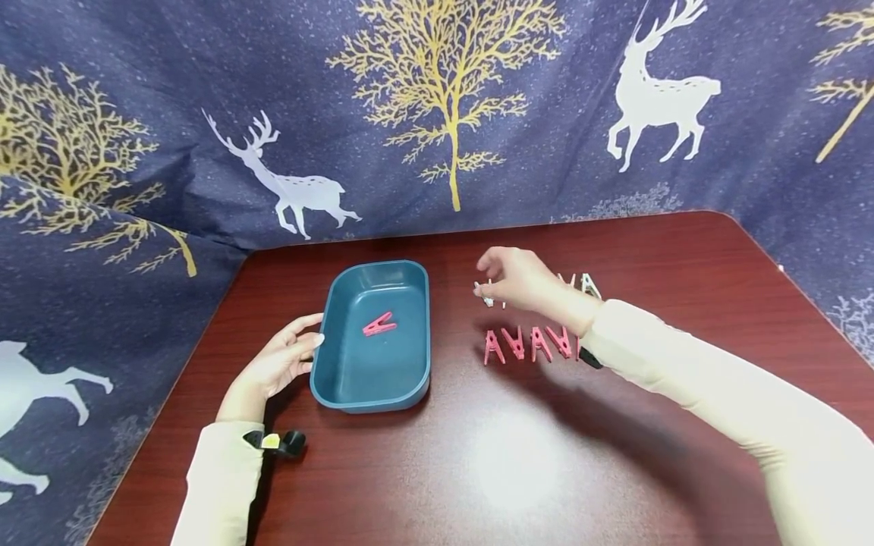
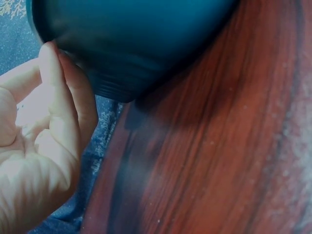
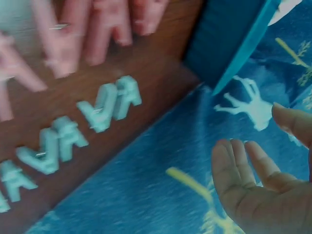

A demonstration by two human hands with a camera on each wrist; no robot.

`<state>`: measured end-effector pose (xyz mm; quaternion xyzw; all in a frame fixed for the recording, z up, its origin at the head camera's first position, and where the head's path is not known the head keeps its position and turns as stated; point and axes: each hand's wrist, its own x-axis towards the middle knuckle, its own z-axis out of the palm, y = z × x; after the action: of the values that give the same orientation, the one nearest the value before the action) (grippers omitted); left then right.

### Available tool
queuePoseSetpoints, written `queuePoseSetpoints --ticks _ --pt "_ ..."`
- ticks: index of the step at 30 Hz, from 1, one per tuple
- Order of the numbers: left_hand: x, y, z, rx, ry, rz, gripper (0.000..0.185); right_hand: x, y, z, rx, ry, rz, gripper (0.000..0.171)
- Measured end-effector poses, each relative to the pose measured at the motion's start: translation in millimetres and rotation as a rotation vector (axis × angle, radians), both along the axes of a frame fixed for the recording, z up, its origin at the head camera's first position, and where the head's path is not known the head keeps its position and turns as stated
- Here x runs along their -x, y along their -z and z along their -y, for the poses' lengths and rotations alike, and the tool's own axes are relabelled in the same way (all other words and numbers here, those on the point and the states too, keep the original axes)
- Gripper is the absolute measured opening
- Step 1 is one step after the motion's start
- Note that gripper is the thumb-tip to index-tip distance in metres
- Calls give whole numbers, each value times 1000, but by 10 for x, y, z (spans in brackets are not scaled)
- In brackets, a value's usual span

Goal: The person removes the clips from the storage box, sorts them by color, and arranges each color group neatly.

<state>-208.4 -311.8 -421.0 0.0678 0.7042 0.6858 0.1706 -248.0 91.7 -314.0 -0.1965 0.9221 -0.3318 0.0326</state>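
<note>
A teal plastic bin (image 1: 372,379) stands left of centre on the table, with a pink clothespin (image 1: 378,324) lying on its floor. At the bin's left side, my left hand (image 1: 276,362) holds the rim between thumb and fingers; in the left wrist view its fingertips meet the bin wall (image 2: 126,44). My right hand (image 1: 515,277) hovers over the table right of the bin, thumb and fingers apart, nothing between them. Below it stands a row of pink clothespins (image 1: 539,345). Pale green clothespins (image 3: 100,109) form a second row, partly hidden by the right hand and forearm in the head view.
The dark red wooden table (image 1: 382,485) has rounded far corners. A dark blue cloth (image 1: 512,136) printed with white deer and gold trees hangs behind and beside it. A small black camera (image 1: 292,444) sits on the left wrist.
</note>
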Motion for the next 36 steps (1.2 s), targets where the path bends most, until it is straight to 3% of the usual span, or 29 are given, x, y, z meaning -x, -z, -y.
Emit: queuePoseSetpoints --ticks 7,15,23,36 --pt "8 9 -8 -19 4 0 38 41 -73 420 -24 -189 -67 39" --pt "25 13 -21 -36 18 -1 38 83 18 827 -95 -343 -120 41" --pt "-5 35 -7 -35 24 6 37 111 220 1173 -229 -400 -106 46" --pt "7 29 15 -38 20 -5 38 289 515 1501 -321 -443 -86 46"
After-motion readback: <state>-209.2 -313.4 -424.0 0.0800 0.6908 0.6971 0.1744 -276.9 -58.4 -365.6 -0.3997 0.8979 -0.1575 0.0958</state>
